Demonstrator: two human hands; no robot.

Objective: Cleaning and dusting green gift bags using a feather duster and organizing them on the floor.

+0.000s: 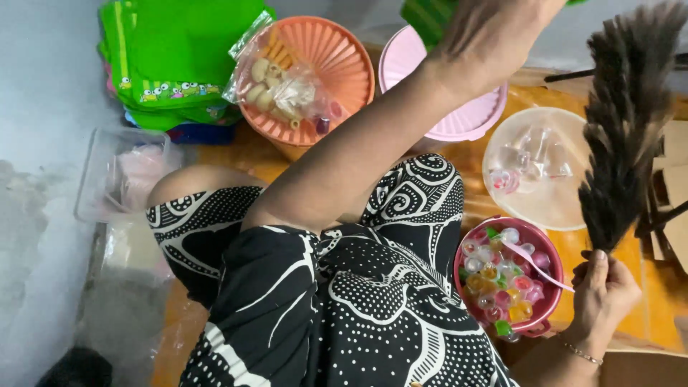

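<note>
Beside pink bowl [546, 247] | right hand [600, 290] grips feather duster [625, 122] | left hand [494, 32] grip unclear

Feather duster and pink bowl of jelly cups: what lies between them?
In the head view, only bare orange floor separates the feather duster, held by the right hand, from the pink bowl.

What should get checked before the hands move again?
1. Right hand grips the feather duster by its base: ok.
2. Duster held clear of the red bowl of colourful jelly cups: ok, it is beside the bowl, not over it.
3. Left hand free: cannot tell, its fingers are cut off by the frame.
4. Snack bag resting steady on the orange lid: ok.
5. Pink lid unobstructed: not ok, the left arm crosses it.
</note>
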